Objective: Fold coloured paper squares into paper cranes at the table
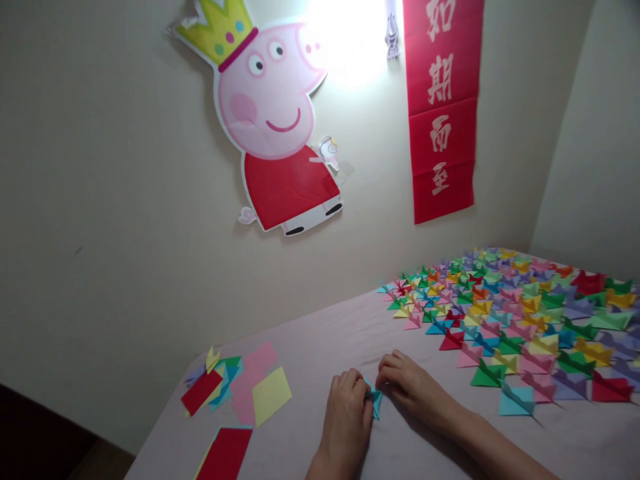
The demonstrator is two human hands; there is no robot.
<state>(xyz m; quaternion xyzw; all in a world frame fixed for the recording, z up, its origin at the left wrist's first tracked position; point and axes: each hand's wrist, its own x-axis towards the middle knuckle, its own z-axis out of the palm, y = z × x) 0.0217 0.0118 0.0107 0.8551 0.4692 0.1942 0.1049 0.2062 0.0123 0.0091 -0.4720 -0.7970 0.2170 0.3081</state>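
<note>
A small light-blue folded paper [377, 404] lies at the front middle of the cloth-covered surface, partly hidden by my fingers. My left hand [347, 408] has its fingers curled and closed on the left side of this paper. From the right, my right hand [404, 381] reaches in with bent fingers, the fingertips pinched together at the paper's upper right edge. How far the paper is folded cannot be made out behind the hands. Right of my hands, the closest finished piece is a light-blue paper crane [517, 401].
Rows of colourful paper cranes [510, 343] cover the right side. Loose sheets lie at left: a yellow square [271, 396], pink sheets [253, 373], a red sheet [202, 393] and a red-topped stack [227, 453]. Behind stands a wall with a pig cutout [293, 187] and a red banner [444, 133].
</note>
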